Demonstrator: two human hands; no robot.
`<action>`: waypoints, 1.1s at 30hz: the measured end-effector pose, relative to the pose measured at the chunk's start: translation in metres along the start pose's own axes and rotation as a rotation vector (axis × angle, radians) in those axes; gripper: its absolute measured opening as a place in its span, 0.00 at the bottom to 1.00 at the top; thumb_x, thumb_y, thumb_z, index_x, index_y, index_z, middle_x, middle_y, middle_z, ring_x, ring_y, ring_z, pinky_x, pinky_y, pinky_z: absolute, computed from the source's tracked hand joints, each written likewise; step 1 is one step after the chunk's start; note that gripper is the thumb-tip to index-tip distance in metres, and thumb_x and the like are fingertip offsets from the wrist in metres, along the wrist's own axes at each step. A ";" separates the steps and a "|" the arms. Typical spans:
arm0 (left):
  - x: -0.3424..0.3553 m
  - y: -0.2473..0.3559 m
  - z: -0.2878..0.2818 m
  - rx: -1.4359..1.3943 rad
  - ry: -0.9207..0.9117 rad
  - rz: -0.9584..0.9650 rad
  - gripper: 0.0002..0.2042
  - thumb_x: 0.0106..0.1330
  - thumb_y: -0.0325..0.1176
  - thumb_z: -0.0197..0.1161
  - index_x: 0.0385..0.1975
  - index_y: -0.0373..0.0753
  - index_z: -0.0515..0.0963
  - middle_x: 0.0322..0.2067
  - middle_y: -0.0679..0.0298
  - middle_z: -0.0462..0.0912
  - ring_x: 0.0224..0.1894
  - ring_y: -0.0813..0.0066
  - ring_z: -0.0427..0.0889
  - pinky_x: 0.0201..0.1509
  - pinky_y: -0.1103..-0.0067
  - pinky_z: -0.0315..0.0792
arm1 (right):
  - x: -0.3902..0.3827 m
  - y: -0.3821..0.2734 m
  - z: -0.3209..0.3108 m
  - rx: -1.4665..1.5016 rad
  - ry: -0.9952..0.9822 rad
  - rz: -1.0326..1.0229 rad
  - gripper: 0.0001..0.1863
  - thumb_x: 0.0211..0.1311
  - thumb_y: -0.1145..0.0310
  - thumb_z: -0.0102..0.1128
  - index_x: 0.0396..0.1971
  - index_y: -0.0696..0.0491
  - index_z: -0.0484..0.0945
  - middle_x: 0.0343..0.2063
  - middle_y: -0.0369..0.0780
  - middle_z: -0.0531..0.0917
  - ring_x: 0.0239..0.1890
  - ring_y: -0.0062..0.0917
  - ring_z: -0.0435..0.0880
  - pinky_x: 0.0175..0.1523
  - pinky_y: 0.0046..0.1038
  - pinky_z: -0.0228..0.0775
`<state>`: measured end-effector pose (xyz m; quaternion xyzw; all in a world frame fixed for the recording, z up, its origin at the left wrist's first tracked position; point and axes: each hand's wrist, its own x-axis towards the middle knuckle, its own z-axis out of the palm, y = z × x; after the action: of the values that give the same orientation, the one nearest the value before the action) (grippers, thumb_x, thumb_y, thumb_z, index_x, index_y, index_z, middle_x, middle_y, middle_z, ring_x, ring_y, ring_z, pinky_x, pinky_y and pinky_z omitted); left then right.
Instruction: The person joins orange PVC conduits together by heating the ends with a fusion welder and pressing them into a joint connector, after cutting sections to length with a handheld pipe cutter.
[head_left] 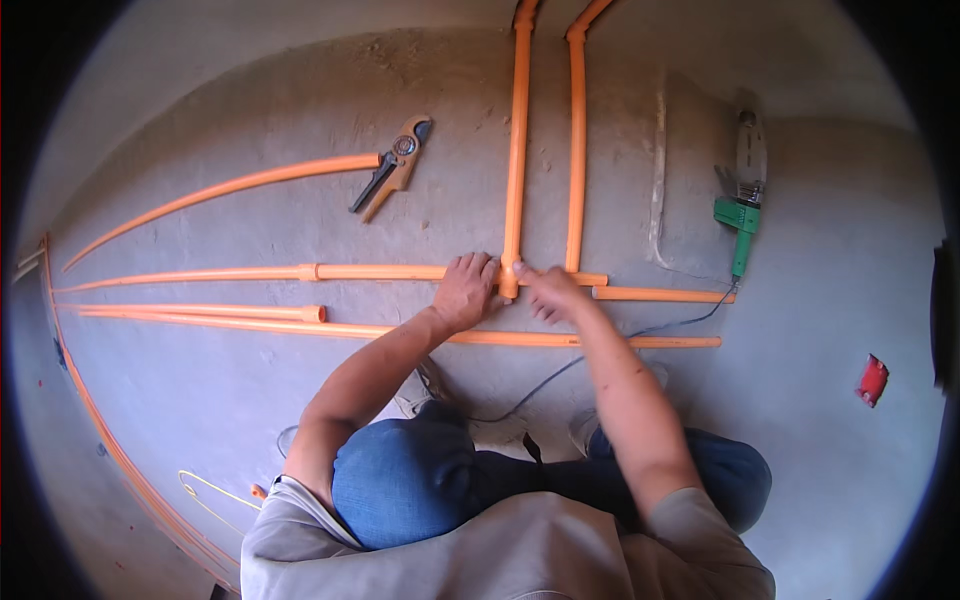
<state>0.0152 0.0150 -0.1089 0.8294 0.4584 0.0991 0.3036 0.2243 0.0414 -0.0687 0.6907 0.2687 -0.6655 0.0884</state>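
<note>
My left hand [465, 290] is closed over a horizontal orange pipe [375, 272] at the orange junction fitting [508, 282], where an upright pipe [517, 150] meets it. Just right of the junction my right hand [550, 295] has a fingertip at the fitting; its other fingers are bent and blurred, so I cannot tell whether they hold anything. A second upright pipe [577, 150] stands to the right. Below, loose orange pipes [530, 339] lie parallel across the grey floor [210, 390].
A pipe cutter [400, 160] lies upper left beside a long pipe [220, 186]. A green heating tool [738, 215] with a metal stand rests at right, its cable [650, 330] running past my knees. A red object [871, 380] is far right; a pale yellow cord [210, 485] is lower left.
</note>
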 end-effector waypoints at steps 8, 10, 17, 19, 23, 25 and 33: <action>-0.001 0.006 -0.001 0.073 0.048 0.004 0.31 0.58 0.50 0.71 0.56 0.34 0.75 0.51 0.54 0.77 0.56 0.55 0.74 0.63 0.62 0.66 | 0.039 -0.073 -0.052 -0.269 0.353 -0.352 0.33 0.65 0.43 0.63 0.19 0.62 0.79 0.22 0.49 0.84 0.24 0.36 0.84 0.35 0.37 0.79; -0.007 0.009 0.000 0.111 0.112 0.028 0.32 0.58 0.50 0.72 0.56 0.34 0.75 0.52 0.54 0.77 0.57 0.54 0.74 0.64 0.61 0.65 | 0.059 -0.083 -0.051 -0.340 0.399 -0.416 0.28 0.66 0.46 0.66 0.23 0.61 0.79 0.21 0.44 0.82 0.21 0.29 0.81 0.28 0.32 0.74; -0.046 0.047 0.025 -0.665 -0.078 -0.723 0.17 0.68 0.45 0.71 0.36 0.33 0.83 0.27 0.58 0.85 0.29 0.68 0.83 0.37 0.73 0.77 | 0.097 -0.082 -0.043 -0.348 0.428 -0.402 0.22 0.67 0.51 0.66 0.35 0.60 0.79 0.23 0.41 0.83 0.20 0.23 0.82 0.23 0.26 0.73; -0.037 0.033 0.049 -0.958 -0.113 -0.856 0.18 0.68 0.44 0.71 0.37 0.32 0.83 0.29 0.59 0.86 0.30 0.70 0.83 0.37 0.75 0.77 | 0.103 -0.083 -0.036 -0.317 0.410 -0.422 0.22 0.68 0.52 0.65 0.35 0.60 0.79 0.24 0.40 0.83 0.21 0.23 0.82 0.24 0.26 0.74; -0.014 0.036 0.042 -1.603 -0.041 -1.104 0.19 0.69 0.44 0.71 0.39 0.29 0.83 0.31 0.60 0.86 0.31 0.74 0.84 0.37 0.80 0.80 | 0.078 -0.100 -0.030 -0.258 0.314 -0.337 0.21 0.68 0.53 0.65 0.36 0.61 0.80 0.25 0.40 0.84 0.22 0.23 0.84 0.27 0.26 0.76; -0.006 0.035 0.044 -1.637 -0.059 -1.128 0.22 0.69 0.49 0.70 0.37 0.31 0.81 0.30 0.58 0.86 0.28 0.73 0.84 0.32 0.79 0.81 | 0.078 -0.103 -0.037 -0.287 0.330 -0.319 0.21 0.68 0.54 0.64 0.37 0.61 0.81 0.25 0.40 0.85 0.23 0.24 0.84 0.28 0.27 0.77; 0.000 0.035 0.047 -1.690 -0.283 -1.270 0.29 0.68 0.60 0.65 0.42 0.33 0.77 0.31 0.55 0.87 0.26 0.72 0.85 0.28 0.81 0.82 | 0.068 -0.109 -0.032 -0.432 0.314 -0.242 0.27 0.65 0.48 0.60 0.48 0.60 0.83 0.47 0.56 0.86 0.53 0.45 0.85 0.59 0.41 0.76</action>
<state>0.0608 -0.0185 -0.1258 -0.0371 0.5497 0.1113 0.8271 0.1971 0.1660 -0.1061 0.7134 0.4949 -0.4836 0.1106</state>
